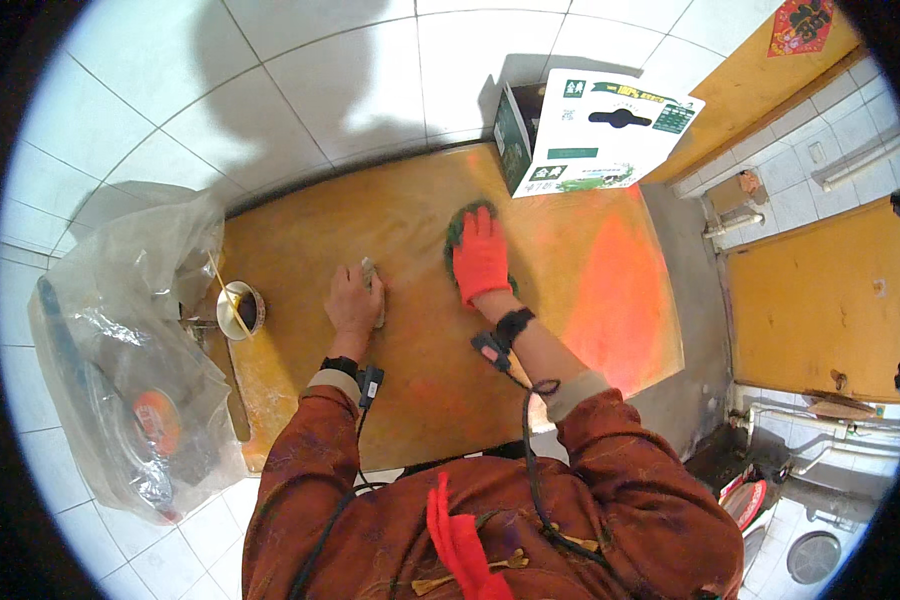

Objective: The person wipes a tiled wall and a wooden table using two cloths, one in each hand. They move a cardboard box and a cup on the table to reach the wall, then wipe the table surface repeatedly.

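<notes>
My bare left hand (351,304) rests on a wood-coloured tabletop (420,367) with a glossy cover. Between its thumb and fingers is a pale, folded piece that looks like a cloth (368,274), partly hidden by the hand. To the right and farther off, my right hand (482,251) lies flat on the table in a red glove. Dark green material (461,223) shows around the glove's edges; whether it is a pad underneath or the glove's own palm cannot be made out. Both wrists wear black straps with cabled devices.
Left of my left hand stands a bowl (232,330) holding dark liquid and chopsticks. A large clear plastic bag (135,360) covers the table's left end. An open printed carton (600,142) stands at the back right, by the tiled wall (345,90). Black cables hang from both wrists.
</notes>
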Tool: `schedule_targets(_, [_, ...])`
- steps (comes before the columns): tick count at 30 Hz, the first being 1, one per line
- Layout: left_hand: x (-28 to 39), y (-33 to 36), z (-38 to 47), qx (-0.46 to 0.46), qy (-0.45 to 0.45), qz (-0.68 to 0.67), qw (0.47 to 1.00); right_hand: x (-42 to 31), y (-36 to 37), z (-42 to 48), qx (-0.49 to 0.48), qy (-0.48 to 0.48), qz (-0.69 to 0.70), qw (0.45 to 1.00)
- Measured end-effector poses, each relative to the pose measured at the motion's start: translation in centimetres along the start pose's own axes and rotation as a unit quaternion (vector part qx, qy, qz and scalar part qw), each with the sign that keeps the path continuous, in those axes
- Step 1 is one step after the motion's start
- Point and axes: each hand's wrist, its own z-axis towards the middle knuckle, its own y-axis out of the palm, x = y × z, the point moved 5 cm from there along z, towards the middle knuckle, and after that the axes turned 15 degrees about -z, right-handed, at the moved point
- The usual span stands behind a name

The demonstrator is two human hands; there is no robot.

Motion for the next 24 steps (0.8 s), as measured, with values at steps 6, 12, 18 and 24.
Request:
schedule_targets(6, [0.4,-0.5,-0.3,0.022,-0.01,0.008,1.0,1.4,3.2,11.2,0.005,0.078,-0.055,0.995])
schedule_targets(12, [0.8,-1.0,-0.4,0.021,-0.017,-0.025,0.999,1.8,3.9,13.9,0.004,0.073,0.033,0.997])
schedule_targets(18, [0.4,-0.8,-0.7,0.028,-0.02,-0.032,0.999,-1.3,1.9,3.3,-0.059,-0.16,0.12,0.978])
schedule_targets(24, [0.0,-0.4,-0.7,0.027,-0.022,-0.05,0.998,-5.6,3.6,9.9,-0.008,-0.17,0.126,0.977])
